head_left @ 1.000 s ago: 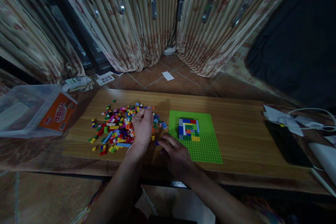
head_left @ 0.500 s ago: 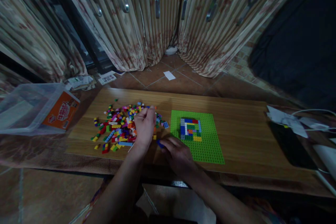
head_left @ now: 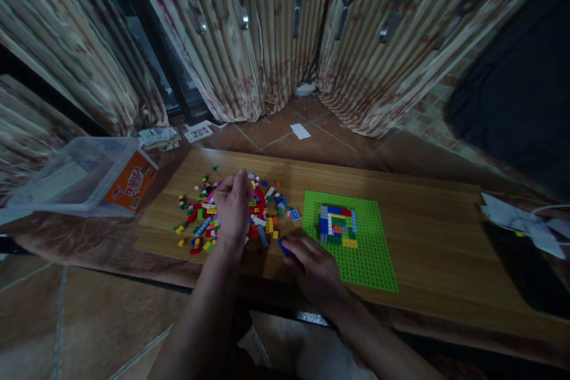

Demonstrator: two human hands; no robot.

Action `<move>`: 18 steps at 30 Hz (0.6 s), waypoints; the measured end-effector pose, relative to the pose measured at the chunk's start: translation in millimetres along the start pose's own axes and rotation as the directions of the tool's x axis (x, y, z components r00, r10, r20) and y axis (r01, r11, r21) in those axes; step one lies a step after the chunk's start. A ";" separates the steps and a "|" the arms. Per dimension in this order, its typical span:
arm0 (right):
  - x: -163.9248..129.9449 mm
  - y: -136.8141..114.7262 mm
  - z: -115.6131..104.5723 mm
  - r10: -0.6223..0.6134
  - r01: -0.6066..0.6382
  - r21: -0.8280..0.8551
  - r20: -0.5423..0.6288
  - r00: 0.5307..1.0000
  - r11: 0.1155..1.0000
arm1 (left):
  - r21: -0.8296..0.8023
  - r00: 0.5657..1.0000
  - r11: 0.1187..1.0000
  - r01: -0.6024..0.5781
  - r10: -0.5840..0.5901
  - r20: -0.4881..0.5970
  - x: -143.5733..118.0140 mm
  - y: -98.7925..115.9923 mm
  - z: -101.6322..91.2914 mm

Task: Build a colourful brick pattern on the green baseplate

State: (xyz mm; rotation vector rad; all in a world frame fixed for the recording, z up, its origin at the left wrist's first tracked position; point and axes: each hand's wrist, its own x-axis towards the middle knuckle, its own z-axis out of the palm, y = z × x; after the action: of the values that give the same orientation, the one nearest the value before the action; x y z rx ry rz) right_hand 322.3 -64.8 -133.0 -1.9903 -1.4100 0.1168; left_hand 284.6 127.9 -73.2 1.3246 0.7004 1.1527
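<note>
My left hand (head_left: 232,205) is over the middle of a heap of loose toy bricks (head_left: 205,227), its fingers curled in and turned away from me. Whatever its fingertips hold, if anything, is hidden behind the hand. Closer to me, my right hand (head_left: 315,262) pinches a dark blue brick (head_left: 283,246) between thumb and fingers, low over the wooden board. Just right of it lies a green studded baseplate (head_left: 369,267). A small multicoloured brick structure (head_left: 337,227), roughly a square outline with blue, white, red, green and yellow bricks, is on the baseplate.
A clear plastic box (head_left: 84,181) with an orange label stands left of the wooden board (head_left: 427,237). White papers and cables (head_left: 525,219) and a dark flat object (head_left: 521,267) lie at the right end. Striped curtains (head_left: 262,53) hang behind.
My left hand has shifted left across the heap, uncovering bricks on its right side. My right hand keeps the blue brick in nearly the same place. The view has turned slightly left.
</note>
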 end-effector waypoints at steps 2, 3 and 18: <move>-1.8 -0.4 1.3 -0.036 0.036 -0.008 -0.021 0.999 0.999 | -0.008 0.999 1.000 0.007 -0.008 -0.033 5.1 1.9 -7.7; -2.4 -1.0 1.8 -0.057 0.057 -0.011 -0.026 0.998 0.998 | -0.007 0.999 1.000 0.013 -0.013 -0.046 7.1 2.5 -11.1; 40.1 -11.0 7.4 0.040 -0.046 -0.138 -0.046 0.998 0.989 | -0.125 0.997 0.992 0.035 -0.044 -0.070 12.7 0.0 -16.8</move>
State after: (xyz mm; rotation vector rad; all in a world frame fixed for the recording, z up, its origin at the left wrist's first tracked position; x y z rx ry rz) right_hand 326.6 -24.9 -120.1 -2.1242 -1.3806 -0.0056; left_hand 273.5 145.8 -73.5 1.1652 0.6940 1.1983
